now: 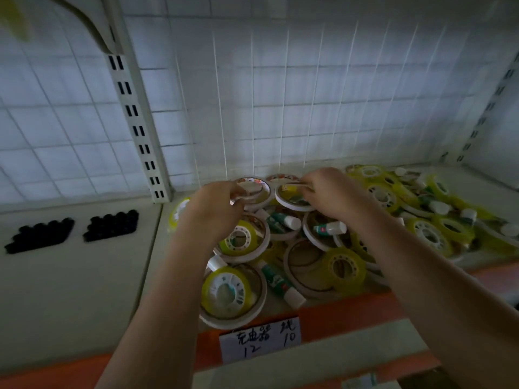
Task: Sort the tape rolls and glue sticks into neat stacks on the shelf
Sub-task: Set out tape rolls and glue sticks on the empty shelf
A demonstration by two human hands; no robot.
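In the head view, both forearms reach up from the bottom of the frame to the back of a cluttered shelf (pixel 280 307), just below the middle of the picture. The left hand (pixel 216 203) has its fingers curled round the near rim of a white tape roll (pixel 252 192) that lies at the back of the heap, close to the wire grid wall (pixel 280 94). The right hand (pixel 331 192) pinches the far edge of a second white tape roll (pixel 290 198), just to the right of the first; this roll sits tilted on the pile.

Below the hands, yellow tape rolls (pixel 229 290) lie inside or on top of larger white rings, mixed with green-and-white glue sticks (pixel 282 220), one of them lower down near the shelf's orange front edge (pixel 351 307). More yellow rolls and glue sticks are heaped at the right of the frame. A handwritten paper label (pixel 259 338) hangs on the orange edge at lower centre. At the left, two clusters of black caps (pixel 112 224) sit on the neighbouring shelf.
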